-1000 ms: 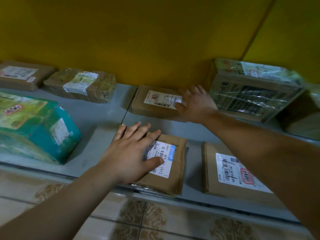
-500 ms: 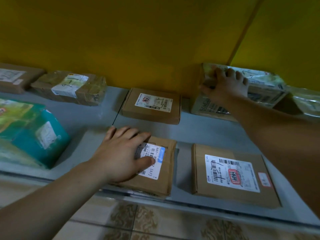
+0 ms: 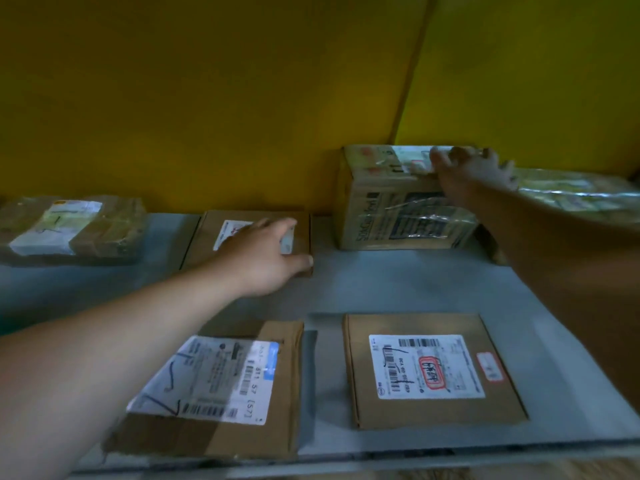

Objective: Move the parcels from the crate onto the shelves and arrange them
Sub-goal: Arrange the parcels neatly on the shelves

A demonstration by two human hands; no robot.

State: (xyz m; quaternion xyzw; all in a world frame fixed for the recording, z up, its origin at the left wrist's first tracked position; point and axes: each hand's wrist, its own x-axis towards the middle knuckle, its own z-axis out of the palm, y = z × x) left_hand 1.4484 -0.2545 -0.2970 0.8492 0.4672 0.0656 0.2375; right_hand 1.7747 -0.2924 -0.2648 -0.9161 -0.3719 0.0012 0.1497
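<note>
Several cardboard parcels lie on a grey shelf [image 3: 381,282] against a yellow wall. My left hand [image 3: 266,254] rests flat on a small flat brown box [image 3: 204,237] at the back middle, with the thumb at its front right corner. My right hand [image 3: 464,171], blurred, grips the top right of a tall tape-wrapped carton [image 3: 391,216] that stands upright at the back wall. Two flat labelled parcels lie at the front, one on the left [image 3: 277,427] partly under my left forearm, and one on the right [image 3: 429,368]. The crate is out of view.
A taped brown parcel [image 3: 86,226] sits at the back left. A plastic-wrapped parcel [image 3: 571,192] lies behind my right arm at the far right. The shelf's front edge [image 3: 450,455] runs along the bottom, with tiled floor below it.
My left hand left the front left parcel and reached back onto the small flat box. My right hand shifted along the tall carton's top, and the carton now stands upright nearer the wall.
</note>
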